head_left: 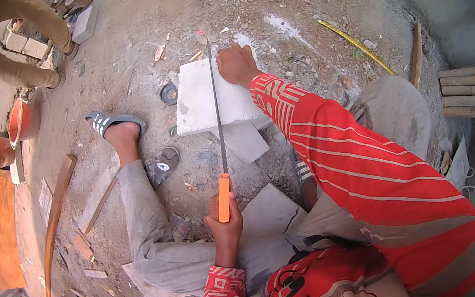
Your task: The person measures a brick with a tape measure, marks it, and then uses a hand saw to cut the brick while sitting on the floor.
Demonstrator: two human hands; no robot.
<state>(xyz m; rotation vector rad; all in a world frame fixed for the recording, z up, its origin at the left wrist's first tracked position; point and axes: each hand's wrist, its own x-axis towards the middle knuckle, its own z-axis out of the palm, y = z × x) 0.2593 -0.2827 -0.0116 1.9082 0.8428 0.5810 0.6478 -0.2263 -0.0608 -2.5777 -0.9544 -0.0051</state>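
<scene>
A handsaw with an orange handle (225,197) is gripped in my left hand (225,224), its long thin blade (218,114) pointing straight away from me. The blade crosses over a pale white block (195,102) lying on the ground; how deep it sits in the block cannot be made out. My right hand (237,65) holds the block's far edge, fingers curled, just right of the saw's tip. A smaller light slab (243,142) shows under the block's near side.
A yellow measuring tape (356,45) lies at the right, near a wooden strip (416,56). A long curved board (59,229) and orange-red buckets (20,120) are at the left. Another person's legs (20,71) stand far left. A loose dark shoe (163,165) lies beside my leg.
</scene>
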